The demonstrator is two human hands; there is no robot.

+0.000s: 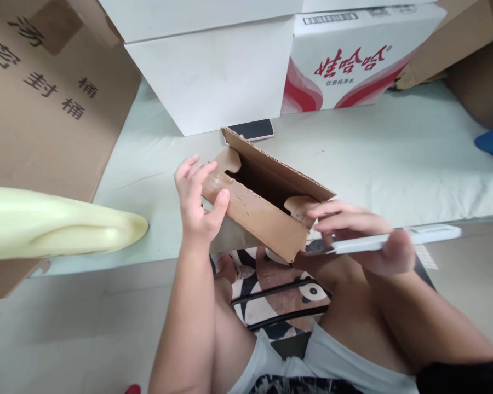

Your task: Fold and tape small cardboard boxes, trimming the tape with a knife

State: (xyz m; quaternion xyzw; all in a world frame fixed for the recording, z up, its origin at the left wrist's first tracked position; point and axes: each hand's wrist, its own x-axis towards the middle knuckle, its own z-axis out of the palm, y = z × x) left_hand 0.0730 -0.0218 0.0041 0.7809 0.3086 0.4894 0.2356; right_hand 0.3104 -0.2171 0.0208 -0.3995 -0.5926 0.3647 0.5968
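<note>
A small brown cardboard box (267, 216) is tilted at the table's front edge, its lid flap (277, 164) raised and its dark inside showing. My left hand (199, 197) grips the box's left end, thumb against the near wall and fingers curved at the corner. In my right hand (365, 235) is a white utility knife (427, 234), its thin blade pointing left beside the box's lower right corner. The fingertips of that hand touch the box's right end. What lies inside the box, if anything, is hidden in shadow.
A phone-like dark slab (252, 129) lies behind the box on the pale table cover (378, 158). White cartons (213, 76) stand at the back, and a large brown carton (45, 126) at left. A pale yellow smooth object (66, 224) juts in from the left.
</note>
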